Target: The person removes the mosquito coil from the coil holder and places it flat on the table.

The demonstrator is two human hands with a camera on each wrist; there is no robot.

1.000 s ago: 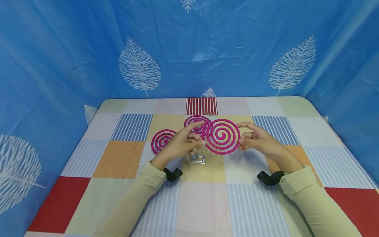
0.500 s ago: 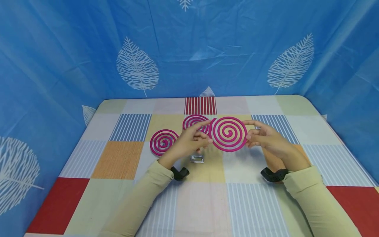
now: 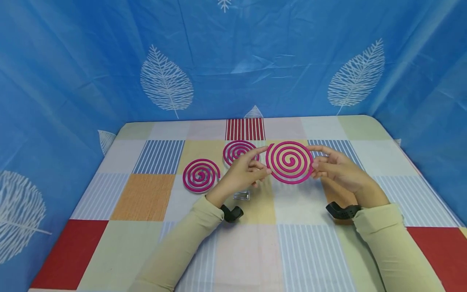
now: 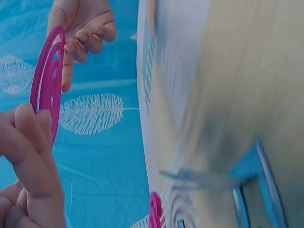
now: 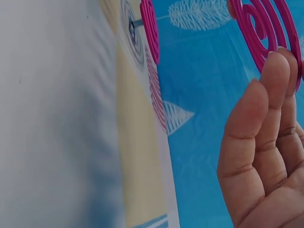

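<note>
A pink mosquito coil (image 3: 290, 162) is held up above the table, its spiral face toward the head camera. My left hand (image 3: 245, 172) holds its left edge with index finger and thumb. At the opposite edge, my right hand (image 3: 339, 170) grips the rim with its fingertips. Fingers of both hands meet the coil (image 4: 47, 80) in the left wrist view. A small metal coil stand (image 3: 241, 196) lies on the cloth beneath my left hand. Two more pink coils, a left one (image 3: 200, 175) and a farther one (image 3: 233, 152), sit behind my left hand, which partly covers the farther.
A patchwork-patterned cloth (image 3: 240, 251) covers the table. Blue curtain (image 3: 248, 52) with white leaf prints surrounds the back and sides. In the right wrist view, the farther coil (image 5: 150, 31) stands raised off the cloth, with a metal piece (image 5: 135, 23) beside it.
Both hands have moved to the right with the mosquito coil between them. The coil now stands apart from the farther coil, which it overlapped in the head view earlier.
</note>
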